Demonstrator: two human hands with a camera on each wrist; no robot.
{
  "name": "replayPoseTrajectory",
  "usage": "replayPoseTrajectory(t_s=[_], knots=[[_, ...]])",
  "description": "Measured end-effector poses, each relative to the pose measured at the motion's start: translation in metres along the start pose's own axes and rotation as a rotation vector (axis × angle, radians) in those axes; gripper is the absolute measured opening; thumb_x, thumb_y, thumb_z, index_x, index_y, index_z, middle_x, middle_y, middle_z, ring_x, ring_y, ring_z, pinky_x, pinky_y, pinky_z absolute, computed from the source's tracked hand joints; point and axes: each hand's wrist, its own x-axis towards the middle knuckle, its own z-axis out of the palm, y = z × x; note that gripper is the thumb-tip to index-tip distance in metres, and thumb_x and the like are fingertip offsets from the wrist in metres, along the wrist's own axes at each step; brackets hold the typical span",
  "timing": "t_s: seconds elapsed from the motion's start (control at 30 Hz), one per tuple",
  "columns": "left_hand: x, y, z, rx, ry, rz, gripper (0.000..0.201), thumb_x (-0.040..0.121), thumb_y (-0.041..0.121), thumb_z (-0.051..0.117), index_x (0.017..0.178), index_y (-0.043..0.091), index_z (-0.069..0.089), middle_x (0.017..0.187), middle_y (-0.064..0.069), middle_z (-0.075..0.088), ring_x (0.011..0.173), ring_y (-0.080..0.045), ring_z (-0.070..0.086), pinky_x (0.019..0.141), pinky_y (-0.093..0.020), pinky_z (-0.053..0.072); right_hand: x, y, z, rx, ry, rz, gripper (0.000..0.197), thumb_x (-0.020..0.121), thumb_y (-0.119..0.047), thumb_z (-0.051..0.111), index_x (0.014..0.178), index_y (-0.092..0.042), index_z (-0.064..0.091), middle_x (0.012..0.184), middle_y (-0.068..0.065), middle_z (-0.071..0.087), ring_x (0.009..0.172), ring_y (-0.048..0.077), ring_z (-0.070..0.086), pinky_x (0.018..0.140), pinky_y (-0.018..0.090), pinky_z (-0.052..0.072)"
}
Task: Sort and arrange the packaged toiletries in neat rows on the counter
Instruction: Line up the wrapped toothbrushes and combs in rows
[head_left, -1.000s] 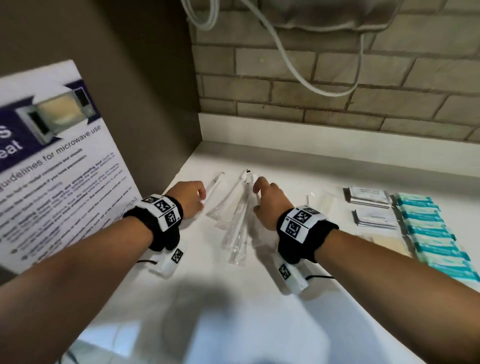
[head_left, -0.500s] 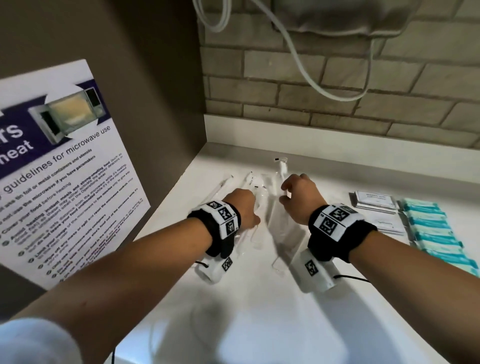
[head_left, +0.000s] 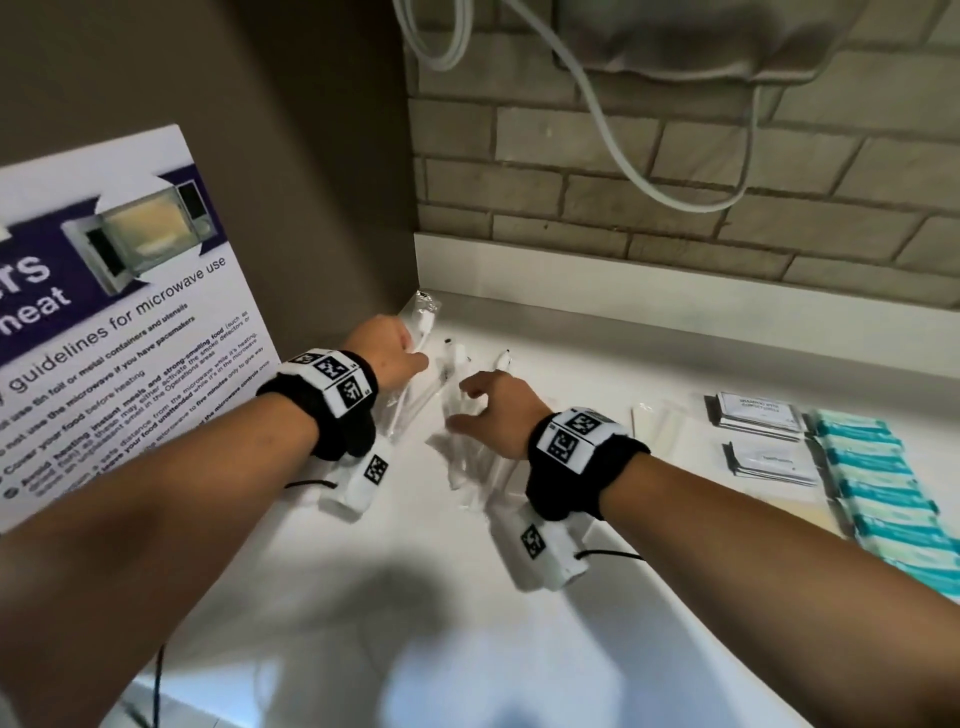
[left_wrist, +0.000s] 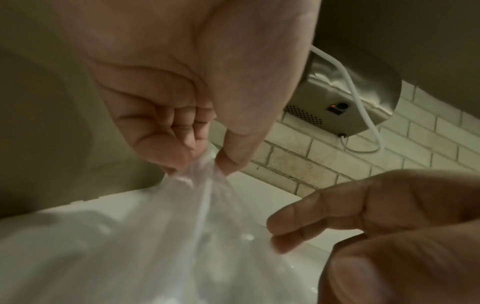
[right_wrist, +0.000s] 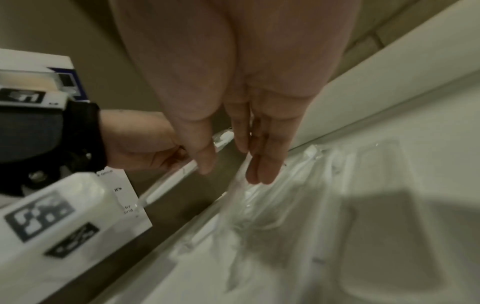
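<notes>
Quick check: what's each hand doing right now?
Left hand: pinches a clear-wrapped toothbrush packet, lifted off the counter.
Right hand: open, fingers straight over the packet pile.

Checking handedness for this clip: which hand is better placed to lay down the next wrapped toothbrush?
Left. The left hand already pinches a wrapped toothbrush near the counter's back corner; the right hand lies open on the loose pile, with no grip.

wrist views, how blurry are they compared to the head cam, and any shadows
Head view: sharp at the hands, soft low in the frame, with arm shadows on the counter. Left wrist view: the clear packet pinched by the left hand is smeared. Right wrist view: dim, the packets blurred under the right hand.
</notes>
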Motion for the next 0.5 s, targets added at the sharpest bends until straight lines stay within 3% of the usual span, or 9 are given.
replayPoseTrajectory(t_s=[0.1, 0.17, 0.27, 0.4, 0.5], knots=[[0.005, -0.011, 0.001, -0.003, -0.009, -0.033, 0.025, 0.082, 0.026, 0.069, 0.101, 0.009, 0.064, 0.094, -0.008, 0.065, 0.078, -0.023, 0.059, 0.073, -0.025, 0.043, 0.006, -0.003, 0.003, 0.044, -0.087, 0.013, 0.066, 0.088, -0.034, 0.066, 0.145, -0.014, 0.040, 0.147, 0.004, 0.046, 0.131, 0.022, 0.048, 0.103, 0.025, 0.035], [0.007, -0.014, 0.007, 0.019, -0.041, -0.040, 0.034, 0.082, 0.029, 0.071, 0.108, 0.008, 0.064, 0.106, -0.008, 0.065, 0.092, -0.024, 0.061, 0.077, -0.025, 0.042, 0.006, 0.006, 0.002, 0.006, -0.065, 0.035, 0.057, 0.089, -0.029, 0.064, 0.141, -0.014, 0.044, 0.140, 0.006, 0.053, 0.124, 0.024, 0.054, 0.100, 0.026, 0.039], [0.007, -0.015, 0.020, 0.118, -0.137, -0.038, 0.046, 0.083, 0.036, 0.071, 0.118, 0.008, 0.062, 0.118, -0.009, 0.064, 0.109, -0.026, 0.060, 0.089, -0.029, 0.044, 0.003, 0.021, -0.003, -0.204, -0.015, 0.112, 0.037, 0.088, -0.031, 0.059, 0.120, -0.011, 0.055, 0.118, 0.009, 0.062, 0.105, 0.028, 0.060, 0.082, 0.030, 0.047], [0.005, -0.003, 0.036, 0.254, -0.144, 0.024, 0.059, 0.084, 0.048, 0.064, 0.129, 0.009, 0.056, 0.129, -0.013, 0.054, 0.117, -0.030, 0.054, 0.098, -0.036, 0.045, -0.006, 0.029, -0.005, -0.294, -0.116, 0.272, 0.036, 0.080, -0.048, 0.066, 0.078, -0.014, 0.058, 0.079, -0.001, 0.059, 0.071, 0.018, 0.058, 0.061, 0.028, 0.045], [-0.003, 0.020, 0.045, 0.186, -0.065, 0.212, 0.060, 0.082, 0.049, 0.065, 0.133, 0.020, 0.052, 0.129, -0.005, 0.049, 0.120, -0.026, 0.051, 0.098, -0.037, 0.045, -0.005, 0.032, -0.001, -0.315, -0.173, 0.333, 0.025, 0.070, -0.038, 0.071, 0.072, -0.013, 0.070, 0.075, 0.000, 0.066, 0.067, 0.017, 0.065, 0.062, 0.027, 0.055]])
